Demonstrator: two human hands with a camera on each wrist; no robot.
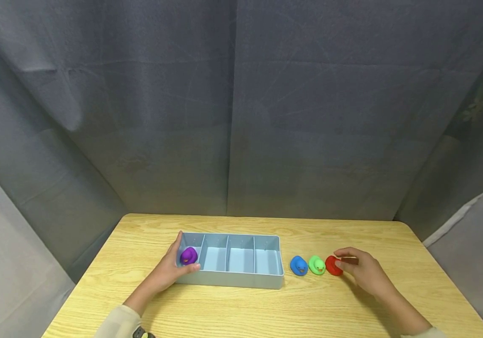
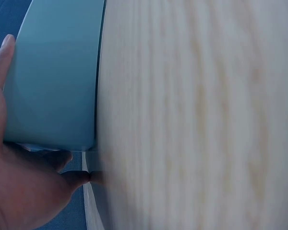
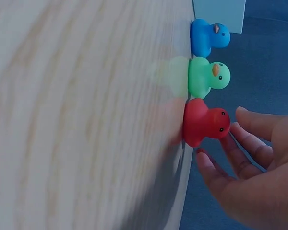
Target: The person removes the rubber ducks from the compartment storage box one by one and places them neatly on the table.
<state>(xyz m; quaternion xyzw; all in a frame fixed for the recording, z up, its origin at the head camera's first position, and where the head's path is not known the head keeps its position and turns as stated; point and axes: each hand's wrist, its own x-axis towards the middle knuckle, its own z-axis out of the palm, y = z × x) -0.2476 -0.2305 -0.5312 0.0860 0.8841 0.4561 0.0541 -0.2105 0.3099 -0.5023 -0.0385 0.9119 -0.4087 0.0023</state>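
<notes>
My left hand (image 1: pixel 168 268) grips the left end of a grey-blue divided box (image 1: pixel 241 280), thumb along the front rim and fingers at the end wall. In the left wrist view, the thumb lies at the box's side (image 2: pixel 57 76) and other fingers bend past its end. A purple rubber duck (image 1: pixel 188 256) sits in the leftmost compartment. My right hand (image 1: pixel 366 272) reaches around a red rubber duck (image 3: pixel 204 122), with thumb and fingers spread on either side of it. In the right wrist view, small gaps show between the fingertips and the duck, which stands on the table.
Left of the red duck, a green duck (image 1: pixel 316 265) and a blue duck (image 1: pixel 299 265) stand in a row beside the box's right end. All rest on a wood-grain table (image 1: pixel 233 314). Grey curtains (image 1: pixel 309 141) hang behind the table and at both sides.
</notes>
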